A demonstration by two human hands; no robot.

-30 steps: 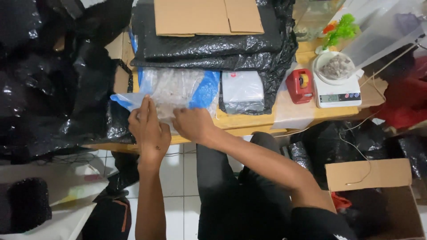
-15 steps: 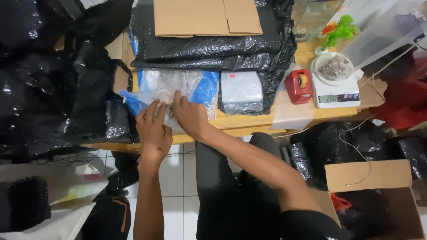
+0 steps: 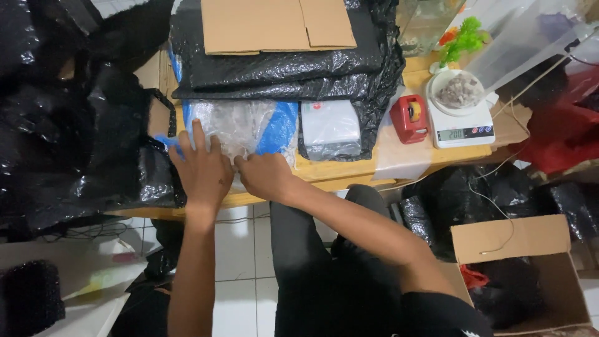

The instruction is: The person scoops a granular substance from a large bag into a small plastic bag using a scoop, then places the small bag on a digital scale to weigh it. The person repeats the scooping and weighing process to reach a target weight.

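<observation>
Your left hand point(image 3: 203, 167) lies spread flat on the clear plastic packet point(image 3: 240, 128); your right hand point(image 3: 265, 176) pinches its 6 o'clock edge. It looks soft, light and slippery, so grip the edges.

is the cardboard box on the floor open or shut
Open. The cardboard box on the floor has its top flap standing up, and dark bags and something red show inside it.

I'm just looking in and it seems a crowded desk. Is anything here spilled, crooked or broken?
Nothing looks spilled or broken. The wooden table is crowded: black plastic sheets are heaped under a flat cardboard piece, and a clear bubble-wrapped package lies under both hands, left hand and right hand. The bowl of stones sits squarely on the white scale.
</observation>
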